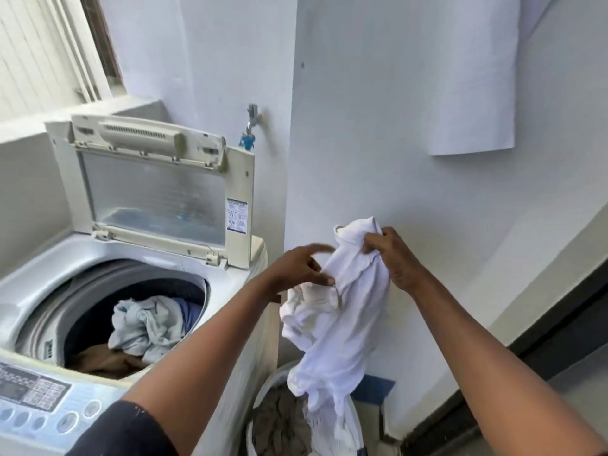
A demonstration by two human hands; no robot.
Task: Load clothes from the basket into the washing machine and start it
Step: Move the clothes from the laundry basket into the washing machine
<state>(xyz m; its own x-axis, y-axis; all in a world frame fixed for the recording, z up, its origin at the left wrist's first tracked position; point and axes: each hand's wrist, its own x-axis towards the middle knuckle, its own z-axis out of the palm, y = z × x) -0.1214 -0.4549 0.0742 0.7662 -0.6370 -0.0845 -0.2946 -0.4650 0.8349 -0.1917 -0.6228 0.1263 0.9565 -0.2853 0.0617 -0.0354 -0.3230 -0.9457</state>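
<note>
A white garment (pixel 339 317) hangs in the air above the white laundry basket (pixel 263 399) at the bottom centre. My right hand (pixel 391 255) grips its top. My left hand (pixel 302 264) touches the cloth's left side with its fingers spread and blurred. The top-loading washing machine (pixel 230 291) stands at the left with its lid (pixel 158 192) raised. Its drum (pixel 108 307) holds a pale blue cloth (pixel 148 324), a brown one and a dark blue one. Brownish clothes (pixel 279 422) lie in the basket.
The machine's control panel (pixel 39 399) with round buttons is at the lower left. A wall tap (pixel 251 120) sits behind the lid. A white wall corner rises right of the machine. A blue box (pixel 375 390) stands by the basket, and a dark floor strip runs at the right.
</note>
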